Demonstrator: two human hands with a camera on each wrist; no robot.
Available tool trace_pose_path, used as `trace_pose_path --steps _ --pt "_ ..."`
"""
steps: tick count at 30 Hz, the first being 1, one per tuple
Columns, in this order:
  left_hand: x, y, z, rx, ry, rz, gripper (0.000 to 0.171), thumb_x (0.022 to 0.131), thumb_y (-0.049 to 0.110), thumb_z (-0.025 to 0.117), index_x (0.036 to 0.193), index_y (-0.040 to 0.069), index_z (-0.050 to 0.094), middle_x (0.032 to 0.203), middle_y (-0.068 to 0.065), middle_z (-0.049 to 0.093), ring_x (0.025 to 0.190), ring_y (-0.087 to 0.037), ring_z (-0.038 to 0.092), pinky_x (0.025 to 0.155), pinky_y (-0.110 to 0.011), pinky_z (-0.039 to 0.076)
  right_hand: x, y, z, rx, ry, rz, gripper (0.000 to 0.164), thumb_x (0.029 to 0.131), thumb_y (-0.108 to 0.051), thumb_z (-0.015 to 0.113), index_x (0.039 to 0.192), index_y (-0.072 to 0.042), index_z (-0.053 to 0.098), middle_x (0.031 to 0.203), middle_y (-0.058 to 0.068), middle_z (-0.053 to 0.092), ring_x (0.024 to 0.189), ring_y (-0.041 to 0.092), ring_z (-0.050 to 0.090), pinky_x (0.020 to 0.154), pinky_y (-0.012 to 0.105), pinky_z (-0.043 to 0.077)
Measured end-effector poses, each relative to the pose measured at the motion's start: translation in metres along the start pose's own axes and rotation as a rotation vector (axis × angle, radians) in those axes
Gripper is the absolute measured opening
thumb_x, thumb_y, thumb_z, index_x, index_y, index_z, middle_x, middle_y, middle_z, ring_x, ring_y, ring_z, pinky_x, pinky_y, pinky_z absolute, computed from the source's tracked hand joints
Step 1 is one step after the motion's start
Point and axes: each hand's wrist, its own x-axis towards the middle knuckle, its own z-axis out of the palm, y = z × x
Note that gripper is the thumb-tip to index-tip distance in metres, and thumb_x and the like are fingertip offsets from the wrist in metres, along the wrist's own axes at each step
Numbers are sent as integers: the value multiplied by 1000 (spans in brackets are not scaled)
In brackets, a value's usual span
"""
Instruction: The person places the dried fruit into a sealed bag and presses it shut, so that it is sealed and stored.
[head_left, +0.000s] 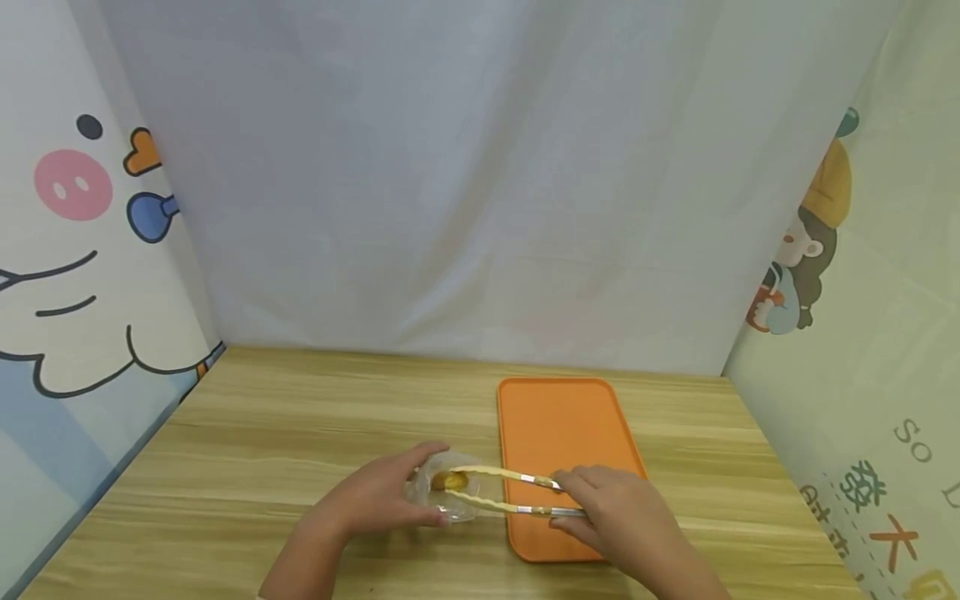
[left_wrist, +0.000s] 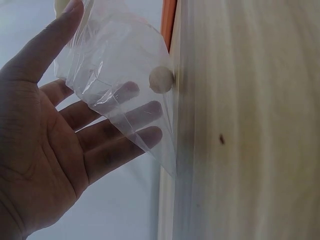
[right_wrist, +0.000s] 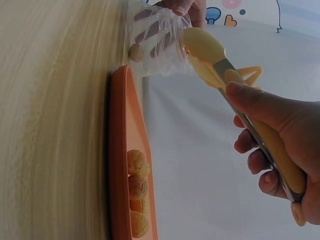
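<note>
My left hand (head_left: 382,496) holds a clear plastic bag (left_wrist: 120,55), its thumb on one side of the mouth and its fingers spread behind the film. A round, light-brown ball (left_wrist: 161,80), like a small cream puff, lies low in the bag. My right hand (right_wrist: 280,135) grips a pair of tongs (right_wrist: 265,140) with yellow tips and metal arms. In the head view the tips are at the bag's mouth, with a yellow-brown round piece (head_left: 453,481) between or just behind them. Whether the tongs pinch it I cannot tell.
An orange tray (head_left: 555,417) lies on the wooden table (head_left: 315,417), to the right of the bag and under my right hand. Several golden-brown balls (right_wrist: 138,187) sit in it. A pale curtain (head_left: 450,167) hangs behind the table, with printed cloths on both sides.
</note>
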Motion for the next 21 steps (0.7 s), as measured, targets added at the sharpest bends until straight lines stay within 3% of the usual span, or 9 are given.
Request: trace_pose_path --steps 7,14,21 --pt "1 -4 2 9 -1 7 93 67 73 74 146 37 40 126 4 62 104 -13 58 87 -42 49 0 -1 -1 7 -12 13 46 71 -47 82 105 -19 68 77 -16 60 61 -3 49 53 16 43" --pt "1 -3 2 -6 -6 8 93 68 71 74 147 35 40 124 2 63 104 -14 59 86 -42 50 2 -1 -6 7 -24 20 50 74 -54 78 108 -18 68 80 -15 60 62 -3 49 53 14 43" --pt "1 -2 2 -2 -7 0 92 70 68 76 148 34 40 127 1 63 112 -19 59 91 -46 49 -2 5 -16 5 -71 134 75 67 -57 83 126 -15 62 95 -9 65 63 -2 52 50 15 42"
